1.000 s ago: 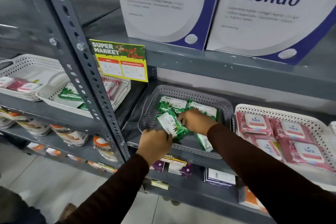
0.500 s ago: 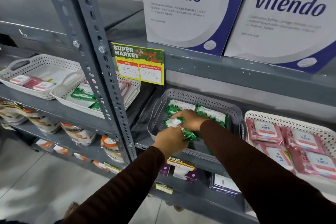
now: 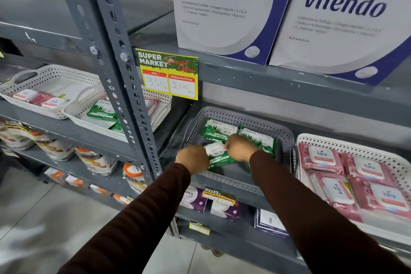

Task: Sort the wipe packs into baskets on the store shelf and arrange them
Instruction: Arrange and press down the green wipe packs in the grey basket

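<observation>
A grey perforated basket [image 3: 242, 115] sits on the middle shelf and holds green wipe packs. Two green packs [image 3: 219, 131] lie flat along its back wall. Both hands grip one green pack [image 3: 219, 154] over the basket's front half: my left hand [image 3: 193, 159] holds its left end, my right hand [image 3: 239, 147] its right end. Another green pack stands partly hidden behind my right wrist. To the right, a white basket [image 3: 347, 143] is filled with several pink wipe packs [image 3: 321, 159].
A grey slotted upright post [image 3: 124, 87] stands left of the grey basket. Beyond it, two white baskets [image 3: 55, 73] hold pink and green packs. Big white boxes [image 3: 222, 6] fill the shelf above. A yellow price tag [image 3: 169, 78] hangs from that shelf's edge.
Both hands have come together on the one green pack and shifted it further back in the grey basket. The view has tilted up and right.
</observation>
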### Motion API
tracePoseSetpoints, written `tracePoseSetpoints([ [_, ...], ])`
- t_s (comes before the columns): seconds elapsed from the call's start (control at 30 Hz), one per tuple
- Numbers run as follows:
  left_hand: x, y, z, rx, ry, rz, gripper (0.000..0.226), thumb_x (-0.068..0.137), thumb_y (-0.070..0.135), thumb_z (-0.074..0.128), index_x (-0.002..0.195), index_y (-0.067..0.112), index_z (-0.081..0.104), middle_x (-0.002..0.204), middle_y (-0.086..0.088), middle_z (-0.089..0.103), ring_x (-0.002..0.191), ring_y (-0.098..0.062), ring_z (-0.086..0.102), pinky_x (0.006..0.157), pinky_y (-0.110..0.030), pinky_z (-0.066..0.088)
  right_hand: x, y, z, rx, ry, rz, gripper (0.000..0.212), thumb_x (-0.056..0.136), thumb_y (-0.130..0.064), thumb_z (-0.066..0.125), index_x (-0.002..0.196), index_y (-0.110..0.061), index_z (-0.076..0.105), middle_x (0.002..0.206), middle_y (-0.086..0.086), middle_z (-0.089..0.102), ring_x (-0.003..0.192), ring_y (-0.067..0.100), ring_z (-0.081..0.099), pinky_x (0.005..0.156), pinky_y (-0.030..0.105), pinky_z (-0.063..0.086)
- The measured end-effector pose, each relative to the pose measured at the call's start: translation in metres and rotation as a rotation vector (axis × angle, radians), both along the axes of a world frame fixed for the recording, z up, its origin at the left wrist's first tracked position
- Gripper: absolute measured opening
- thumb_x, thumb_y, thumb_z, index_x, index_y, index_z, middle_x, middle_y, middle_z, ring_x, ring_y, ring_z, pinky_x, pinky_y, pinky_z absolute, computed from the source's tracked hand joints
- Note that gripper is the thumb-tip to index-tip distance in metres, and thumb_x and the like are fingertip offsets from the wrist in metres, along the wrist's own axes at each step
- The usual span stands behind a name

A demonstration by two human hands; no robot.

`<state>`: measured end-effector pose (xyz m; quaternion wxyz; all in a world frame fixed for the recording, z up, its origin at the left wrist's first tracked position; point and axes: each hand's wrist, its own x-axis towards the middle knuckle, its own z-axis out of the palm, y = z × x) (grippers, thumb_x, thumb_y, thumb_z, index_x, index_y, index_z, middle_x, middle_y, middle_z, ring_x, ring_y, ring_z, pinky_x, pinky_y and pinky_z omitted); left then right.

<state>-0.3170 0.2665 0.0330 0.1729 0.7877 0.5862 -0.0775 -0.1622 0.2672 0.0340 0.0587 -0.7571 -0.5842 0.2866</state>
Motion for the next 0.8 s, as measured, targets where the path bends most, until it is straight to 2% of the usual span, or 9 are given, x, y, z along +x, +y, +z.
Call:
tracePoseSetpoints([
  [0.1, 0.006, 0.003, 0.0, -0.026, -0.031, 0.015, 0.028, 0.096, 0.01, 0.044, 0.117, -0.001, 0.06, 0.122, -0.017, 0.062, 0.112, -0.032, 0.06, 0.091, -0.036, 0.05, -0.001, -0.018, -0.014, 0.076, 0.149, -0.186, 0.032, 0.087, 0.01, 0.048, 0.114, 0.004, 0.065, 0.124, 0.019, 0.063, 0.104, 0.029, 0.066, 0.074, 0.032, 0.052],
  [0.23, 0.006, 0.011, 0.001, -0.044, -0.125, 0.039, 0.024, 0.095, 0.002, 0.044, 0.113, -0.008, 0.056, 0.12, -0.025, 0.061, 0.11, -0.036, 0.06, 0.085, -0.034, 0.048, 0.0, -0.034, -0.029, 0.168, 0.393, -0.391, 0.036, 0.081, 0.015, 0.052, 0.112, 0.0, 0.066, 0.131, 0.017, 0.06, 0.108, 0.027, 0.061, 0.078, 0.027, 0.047],
  [0.37, 0.003, 0.02, 0.002, -0.054, -0.127, 0.035, 0.022, 0.095, 0.005, 0.05, 0.111, -0.007, 0.059, 0.116, -0.023, 0.064, 0.107, -0.036, 0.061, 0.081, -0.033, 0.047, -0.004, -0.032, -0.034, 0.201, 0.442, -0.447, 0.037, 0.08, 0.016, 0.058, 0.111, -0.001, 0.067, 0.131, 0.017, 0.06, 0.111, 0.029, 0.062, 0.08, 0.027, 0.051],
  [0.5, 0.005, 0.018, 0.006, -0.045, -0.144, 0.019, 0.025, 0.095, 0.007, 0.05, 0.114, -0.006, 0.059, 0.118, -0.021, 0.063, 0.105, -0.033, 0.062, 0.085, -0.034, 0.049, 0.007, -0.041, -0.022, 0.216, 0.496, -0.369, 0.038, 0.083, 0.013, 0.058, 0.115, -0.004, 0.068, 0.126, 0.013, 0.064, 0.106, 0.023, 0.063, 0.082, 0.026, 0.052],
  [0.57, 0.01, 0.01, 0.009, -0.015, -0.289, 0.101, 0.032, 0.093, 0.005, 0.052, 0.124, 0.001, 0.057, 0.118, -0.018, 0.064, 0.084, -0.026, 0.066, 0.068, -0.029, 0.054, 0.027, -0.056, -0.013, 0.293, 0.573, -0.425, 0.035, 0.084, 0.011, 0.057, 0.11, -0.011, 0.07, 0.117, 0.008, 0.069, 0.098, 0.017, 0.066, 0.086, 0.031, 0.056],
  [0.63, 0.018, -0.002, 0.011, -0.031, -0.585, 0.19, 0.036, 0.092, 0.003, 0.051, 0.126, 0.01, 0.061, 0.114, -0.015, 0.068, 0.07, -0.026, 0.067, 0.058, -0.021, 0.053, 0.053, -0.069, -0.005, 0.4, 0.597, -0.538, 0.037, 0.085, 0.009, 0.055, 0.098, -0.022, 0.07, 0.111, 0.005, 0.071, 0.085, 0.012, 0.066, 0.082, 0.033, 0.059],
  [0.67, 0.024, -0.009, 0.011, -0.138, -0.75, 0.23, 0.031, 0.092, 0.003, 0.05, 0.117, 0.01, 0.068, 0.109, -0.014, 0.071, 0.078, -0.031, 0.069, 0.067, -0.023, 0.056, 0.065, -0.073, -0.002, 0.442, 0.556, -0.569, 0.038, 0.086, 0.008, 0.052, 0.097, -0.024, 0.071, 0.112, 0.002, 0.071, 0.075, 0.007, 0.063, 0.071, 0.028, 0.056],
  [0.73, 0.042, -0.023, 0.014, -0.57, -1.006, 0.381, 0.023, 0.092, 0.0, 0.049, 0.105, 0.0, 0.067, 0.107, -0.018, 0.071, 0.096, -0.036, 0.068, 0.088, -0.04, 0.056, 0.08, -0.073, 0.003, 0.462, 0.429, -0.532, 0.04, 0.088, 0.008, 0.048, 0.108, -0.018, 0.072, 0.114, 0.0, 0.069, 0.06, 0.001, 0.054, 0.054, 0.014, 0.044],
  [0.8, 0.062, -0.036, 0.024, -0.981, -1.129, 0.571, 0.018, 0.093, 0.0, 0.044, 0.102, -0.009, 0.056, 0.112, -0.026, 0.063, 0.102, -0.039, 0.063, 0.085, -0.045, 0.055, 0.084, -0.064, 0.006, 0.451, 0.327, -0.418, 0.044, 0.088, 0.012, 0.046, 0.115, -0.013, 0.071, 0.118, 0.003, 0.067, 0.068, 0.01, 0.061, 0.053, 0.013, 0.042],
])
